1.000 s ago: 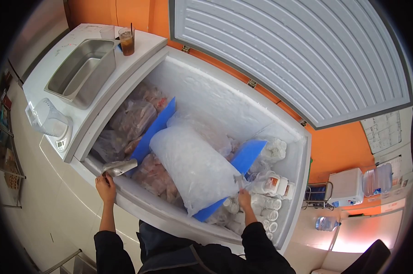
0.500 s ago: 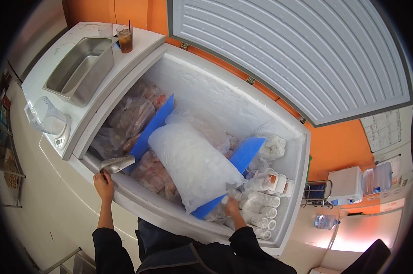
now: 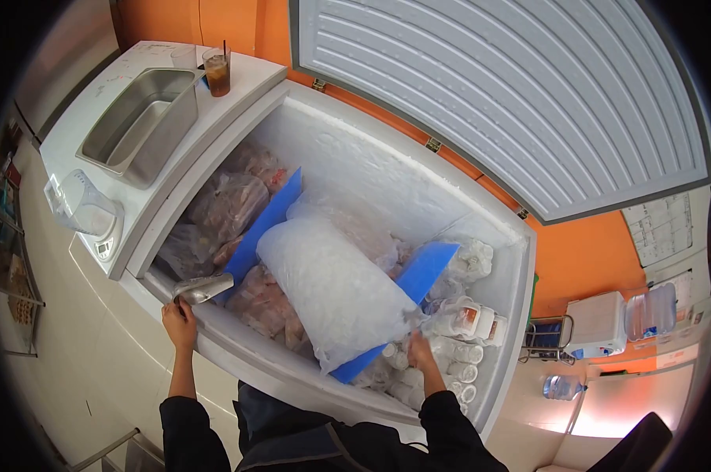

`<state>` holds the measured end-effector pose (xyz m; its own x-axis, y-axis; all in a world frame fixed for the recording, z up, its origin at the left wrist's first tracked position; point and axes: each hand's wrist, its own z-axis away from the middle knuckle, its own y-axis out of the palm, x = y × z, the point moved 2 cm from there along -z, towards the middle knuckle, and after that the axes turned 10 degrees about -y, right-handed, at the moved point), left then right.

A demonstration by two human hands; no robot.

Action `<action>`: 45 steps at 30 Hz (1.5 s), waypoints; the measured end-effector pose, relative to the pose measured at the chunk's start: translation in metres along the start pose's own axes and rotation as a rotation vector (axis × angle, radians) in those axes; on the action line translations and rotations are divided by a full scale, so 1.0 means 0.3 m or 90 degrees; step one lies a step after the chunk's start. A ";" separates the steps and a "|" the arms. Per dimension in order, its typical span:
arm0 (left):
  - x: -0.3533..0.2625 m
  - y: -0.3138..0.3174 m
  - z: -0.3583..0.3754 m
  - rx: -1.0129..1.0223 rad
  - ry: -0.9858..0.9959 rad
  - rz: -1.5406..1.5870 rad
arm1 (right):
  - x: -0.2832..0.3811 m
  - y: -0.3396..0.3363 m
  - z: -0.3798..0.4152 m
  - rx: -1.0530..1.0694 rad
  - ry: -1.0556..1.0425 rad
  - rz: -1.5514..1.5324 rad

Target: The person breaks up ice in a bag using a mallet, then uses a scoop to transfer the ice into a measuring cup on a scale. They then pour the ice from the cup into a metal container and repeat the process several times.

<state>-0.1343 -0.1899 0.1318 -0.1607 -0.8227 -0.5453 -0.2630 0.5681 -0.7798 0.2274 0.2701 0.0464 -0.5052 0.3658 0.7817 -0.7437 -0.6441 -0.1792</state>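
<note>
My left hand (image 3: 179,321) is closed round the handle of a metal scoop (image 3: 204,288) at the front left rim of the open chest freezer (image 3: 253,363). A large clear bag of ice (image 3: 332,287) lies across the middle of the freezer, over blue dividers (image 3: 270,220). At the bag's right end is my right hand (image 3: 420,349), its fingers bent in by the bag's edge; what they hold is too small to make out. Bottles and tubs (image 3: 465,371) lie just right of that hand.
Bagged meat (image 3: 228,206) fills the freezer's left part. On the white counter (image 3: 147,59) stand a steel pan (image 3: 139,126), an iced drink (image 3: 217,72) and a jug (image 3: 86,203) on a scale. The raised lid (image 3: 497,94) is behind.
My right hand has moved to the right and slightly up along the bag's end. My left hand with the scoop has stayed nearly in place.
</note>
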 end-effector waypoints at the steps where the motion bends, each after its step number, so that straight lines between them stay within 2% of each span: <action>1: -0.009 -0.008 0.002 0.008 -0.005 -0.002 | 0.032 -0.007 -0.013 -0.028 -0.076 -0.005; 4: 0.003 0.002 0.005 -0.010 0.004 0.007 | 0.140 0.067 -0.075 -0.229 -0.207 -0.185; 7: -0.020 -0.015 0.002 0.002 0.008 -0.020 | -0.180 0.177 -0.206 0.011 -0.059 0.109; 8: -0.022 -0.009 -0.012 -0.011 0.013 -0.006 | -0.113 0.159 -0.138 0.033 0.025 0.037; 11: -0.005 -0.009 0.009 -0.031 0.012 0.004 | 0.025 0.044 -0.198 0.030 -0.092 0.340; 13: -0.021 -0.015 -0.003 -0.023 0.017 -0.011 | 0.146 0.009 -0.228 -0.077 -0.223 0.259; 16: -0.028 -0.020 -0.002 -0.002 -0.003 -0.005 | 0.208 0.022 -0.351 -0.439 -0.399 0.353; 19: -0.025 -0.016 0.011 -0.022 0.004 0.000 | 0.083 0.173 -0.313 -0.094 -0.200 0.582; 20: -0.022 -0.014 -0.003 -0.044 0.014 -0.001 | 0.018 0.124 -0.384 -0.047 -0.313 0.579; 22: -0.025 -0.017 -0.013 -0.042 0.002 -0.004 | 0.057 -0.005 -0.452 0.034 -0.480 0.641; 25: -0.010 -0.011 -0.002 -0.018 -0.015 0.013 | 0.258 -0.088 -0.481 0.052 -0.162 0.553; 28: -0.024 -0.018 -0.008 -0.007 -0.024 0.020 | 0.254 0.002 -0.510 -0.202 -0.256 0.079; 31: -0.030 -0.023 -0.014 0.000 -0.017 0.018 | 0.071 0.169 -0.416 0.124 -0.022 0.338; 34: -0.021 -0.023 -0.007 -0.005 -0.016 0.020 | 0.193 0.066 -0.445 0.171 -0.073 0.472; 35: -0.022 -0.022 -0.009 0.005 -0.022 0.022 | 0.235 0.022 -0.469 0.150 -0.088 0.477; 36: -0.021 -0.021 -0.011 0.014 -0.026 0.025 | 0.239 0.001 -0.518 0.112 -0.096 0.390; 38: -0.018 -0.018 -0.012 0.008 -0.026 0.027 | 0.168 -0.019 -0.642 0.009 -0.152 0.074; 39: -0.019 -0.017 -0.011 0.002 -0.027 0.030 | -0.022 -0.022 -0.773 0.021 -0.153 -0.088; 40: -0.020 -0.015 -0.004 -0.012 -0.021 0.019 | -0.386 -0.068 -1.068 0.116 -0.097 -0.366; 42: -0.022 -0.016 -0.009 -0.040 -0.001 -0.004 | -0.120 0.095 -0.666 0.171 -0.004 0.075; 43: -0.021 -0.016 -0.025 -0.034 -0.006 0.006 | 0.115 0.233 -0.357 0.227 0.042 0.276; 45: -0.018 -0.016 -0.013 -0.004 -0.022 0.026 | 0.248 0.186 -0.372 0.252 0.095 0.348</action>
<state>-0.1357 -0.1883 0.1398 -0.1386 -0.7975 -0.5871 -0.2633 0.6012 -0.7545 0.0996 0.3365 0.0277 -0.8377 -0.0107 0.5460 -0.1636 -0.9490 -0.2696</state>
